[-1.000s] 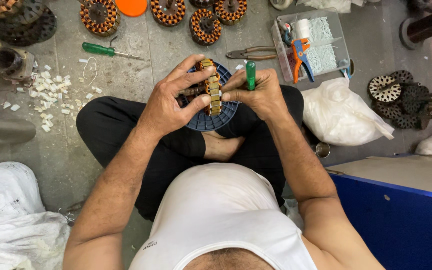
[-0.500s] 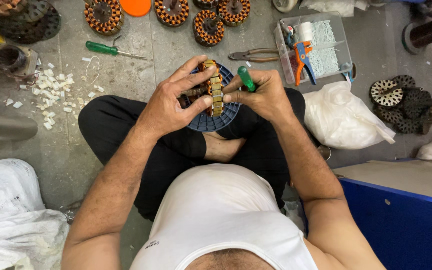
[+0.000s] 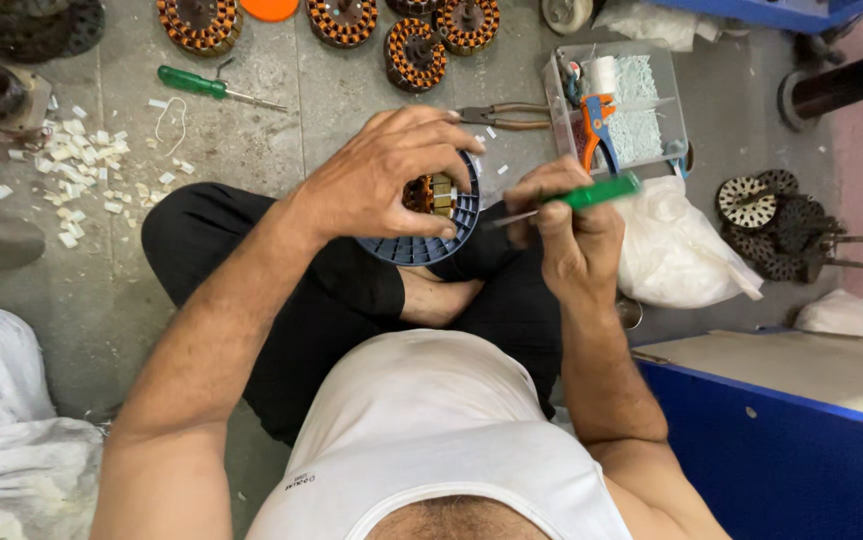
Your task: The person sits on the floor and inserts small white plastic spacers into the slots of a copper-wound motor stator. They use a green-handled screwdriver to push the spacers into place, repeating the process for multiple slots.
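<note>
I sit cross-legged on a concrete floor. My left hand (image 3: 384, 178) grips a copper-wound motor stator (image 3: 435, 195) that rests on a round dark blue ribbed disc (image 3: 422, 245) on my lap. My right hand (image 3: 570, 228) is drawn back to the right of the stator and holds a green-handled screwdriver (image 3: 592, 193), its thin metal shaft pointing left toward the disc, tip just short of it.
Several wound stators (image 3: 415, 52) lie at the top. A second green screwdriver (image 3: 214, 88), pliers (image 3: 507, 117), a clear tool box (image 3: 620, 110), white paper scraps (image 3: 82, 165), a white plastic bag (image 3: 677, 250), dark metal rotors (image 3: 777, 225) and a blue cabinet (image 3: 782, 440) surround me.
My right hand has pulled away from the stator to the right, and the screwdriver has swung from upright to nearly level. My left hand now covers more of the stator.
</note>
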